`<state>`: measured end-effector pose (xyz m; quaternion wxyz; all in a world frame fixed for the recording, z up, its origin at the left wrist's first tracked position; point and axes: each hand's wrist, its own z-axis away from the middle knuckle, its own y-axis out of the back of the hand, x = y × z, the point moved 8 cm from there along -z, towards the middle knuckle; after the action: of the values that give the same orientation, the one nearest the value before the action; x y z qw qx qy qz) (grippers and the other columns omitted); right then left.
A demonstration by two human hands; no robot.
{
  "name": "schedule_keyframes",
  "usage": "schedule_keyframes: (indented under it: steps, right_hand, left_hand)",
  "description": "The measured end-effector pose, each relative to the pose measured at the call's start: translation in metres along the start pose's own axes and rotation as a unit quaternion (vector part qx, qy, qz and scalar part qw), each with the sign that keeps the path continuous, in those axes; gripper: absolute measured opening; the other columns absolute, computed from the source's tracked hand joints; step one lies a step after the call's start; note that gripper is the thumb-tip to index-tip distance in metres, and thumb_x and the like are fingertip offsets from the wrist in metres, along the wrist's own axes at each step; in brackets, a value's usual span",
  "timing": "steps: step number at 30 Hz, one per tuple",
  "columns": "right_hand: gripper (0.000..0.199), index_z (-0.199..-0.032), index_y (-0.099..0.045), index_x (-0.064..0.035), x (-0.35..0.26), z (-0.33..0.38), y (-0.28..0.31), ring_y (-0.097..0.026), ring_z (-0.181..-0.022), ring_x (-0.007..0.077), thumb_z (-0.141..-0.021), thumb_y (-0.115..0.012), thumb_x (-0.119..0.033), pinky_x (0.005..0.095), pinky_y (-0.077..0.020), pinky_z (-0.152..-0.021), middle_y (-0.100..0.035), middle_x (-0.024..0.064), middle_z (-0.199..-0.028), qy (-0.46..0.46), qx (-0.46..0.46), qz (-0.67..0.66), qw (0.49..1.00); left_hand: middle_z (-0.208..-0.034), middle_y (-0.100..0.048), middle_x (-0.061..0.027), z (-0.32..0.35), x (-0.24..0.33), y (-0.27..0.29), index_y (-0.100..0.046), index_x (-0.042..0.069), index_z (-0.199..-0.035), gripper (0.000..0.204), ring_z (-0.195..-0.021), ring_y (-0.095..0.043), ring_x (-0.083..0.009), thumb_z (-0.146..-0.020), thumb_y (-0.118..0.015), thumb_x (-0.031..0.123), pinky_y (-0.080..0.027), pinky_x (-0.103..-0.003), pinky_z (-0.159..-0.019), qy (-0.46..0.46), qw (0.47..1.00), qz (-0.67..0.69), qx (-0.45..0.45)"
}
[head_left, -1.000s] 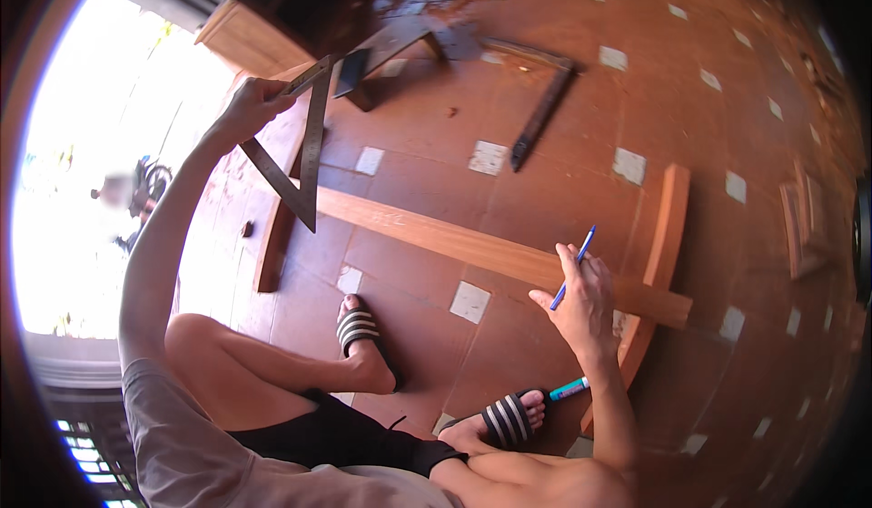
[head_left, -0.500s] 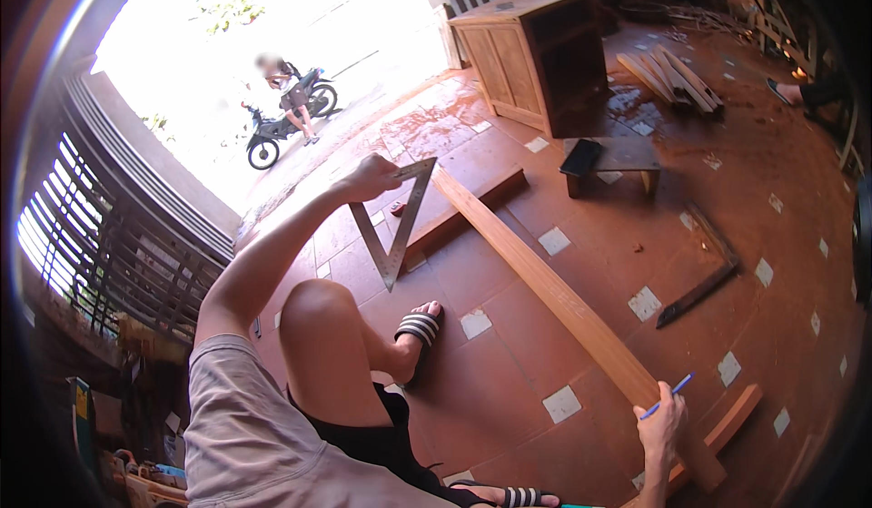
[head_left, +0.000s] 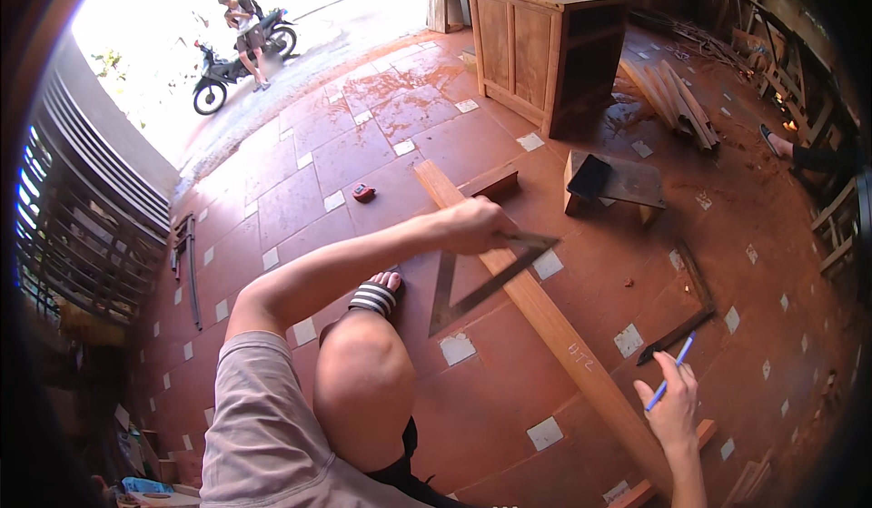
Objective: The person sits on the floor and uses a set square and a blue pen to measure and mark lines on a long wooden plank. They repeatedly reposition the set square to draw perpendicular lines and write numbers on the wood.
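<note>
In the head view, a flat triangular metal set square (head_left: 481, 276) is gripped at its upper corner by the left hand (head_left: 474, 225), which is closed around it. The square is laid across a long pale wooden plank (head_left: 545, 313), and this plank is stretched over the red tiled floor (head_left: 300, 204) from the upper middle down to the lower right. The right hand (head_left: 674, 408) is seen near the lower end of the plank, just beside it; a thin blue pen (head_left: 669, 374) is pinched between its fingers and is pointed upward. A bent knee and a foot in a black-and-white striped sandal (head_left: 374, 296) are placed left of the plank.

Concerning containers, a brown wooden cabinet (head_left: 545, 40) is stood at the top, with an open side compartment; what is inside it cannot be told, because it is dark. A low wooden stool (head_left: 618, 186) is set right of the plank, and a dark block is rested on it. A small red object (head_left: 363, 192) is lying on the tiles. Outside, in the bright light, a person is seen standing beside a motorbike (head_left: 232, 54).
</note>
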<state>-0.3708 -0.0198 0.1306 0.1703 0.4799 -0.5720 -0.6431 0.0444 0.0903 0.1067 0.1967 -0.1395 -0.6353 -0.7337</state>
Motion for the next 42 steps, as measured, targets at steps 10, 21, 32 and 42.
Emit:
schedule_keyframes:
  steps: [10,21,32,42]
  right_hand:
    - [0.052,-0.128,-0.068,0.0035,-0.162,-0.209,-0.158,-0.066,-0.111,0.0484,-0.081,-0.088,-0.008,0.0522,-0.0547,-0.094,-0.073,0.0273,-0.12,0.039,-0.018,-0.065,0.997]
    - [0.036,-0.122,-0.072,0.0008,-0.23,-0.348,-0.286,-0.072,-0.093,0.0418,-0.088,-0.082,-0.005,0.0487,-0.0571,-0.081,-0.076,0.02,-0.102,0.02,-0.044,-0.158,0.986]
    - [0.034,-0.122,-0.076,0.0009,-0.232,-0.424,-0.345,-0.077,-0.09,0.0333,-0.091,-0.085,-0.007,0.0422,-0.059,-0.078,-0.078,0.0214,-0.102,-0.053,-0.009,-0.164,0.985]
    - [0.032,-0.121,-0.075,0.0021,-0.206,-0.419,-0.375,-0.077,-0.09,0.0285,-0.092,-0.085,-0.009,0.0392,-0.0596,-0.08,-0.079,0.0187,-0.103,-0.107,-0.007,-0.184,0.977]
  left_hand:
    - [-0.079,-0.072,-0.0257,-0.041,-0.046,-0.044,-0.044,-0.003,-0.123,0.049,-0.082,-0.072,-0.0515,-0.096,-0.079,0.018,-0.057,-0.056,-0.069,-0.139,0.971,0.189,-0.041]
    - [-0.104,-0.076,-0.0237,-0.05,-0.23,-0.003,-0.055,-0.002,-0.119,0.057,-0.098,-0.075,-0.044,-0.082,-0.091,0.02,-0.06,-0.052,-0.082,-0.132,0.953,0.273,-0.024]
    - [-0.129,-0.07,-0.0148,0.05,-0.448,0.034,-0.071,0.001,-0.129,0.044,-0.114,-0.071,-0.0235,-0.093,-0.084,0.022,-0.057,-0.038,-0.1,0.188,0.858,0.418,0.23]
    - [-0.093,-0.08,-0.013,0.04,-0.428,-0.063,-0.08,-0.005,-0.11,0.04,-0.087,-0.074,-0.0164,-0.102,-0.074,0.034,-0.058,-0.035,-0.082,0.265,0.814,0.517,0.005]
